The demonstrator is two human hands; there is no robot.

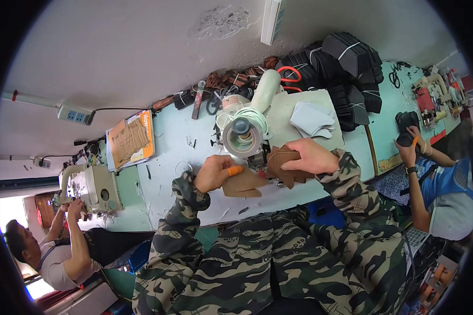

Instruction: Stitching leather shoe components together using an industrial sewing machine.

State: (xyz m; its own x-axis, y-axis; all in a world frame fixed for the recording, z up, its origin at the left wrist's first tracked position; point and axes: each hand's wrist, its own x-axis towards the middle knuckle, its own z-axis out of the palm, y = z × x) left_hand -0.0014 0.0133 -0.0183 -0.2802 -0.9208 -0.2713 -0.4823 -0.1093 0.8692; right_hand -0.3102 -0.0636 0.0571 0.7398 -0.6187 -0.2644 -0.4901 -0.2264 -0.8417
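Note:
My left hand (210,174), with an orange cover on one finger, is closed on a tan flat cut piece (242,186) that looks like leather. Darker brown cut pieces (283,161), several in a loose stack, are gripped in my right hand (315,157). Between the hands stands a pale machine (268,89) with a thick arm and a round end facing me. White cord (265,123) is looped around that end. The machine's working parts are mostly hidden under its head and behind the pieces.
White cut pieces (312,119) lie on a board at the right. Bundled black pieces (349,52) pile up behind them, near orange-handled scissors (290,73). Cardboard on a folder (130,142) lies left. Co-workers (63,257) sit at both sides; scraps dot the pale table (168,136).

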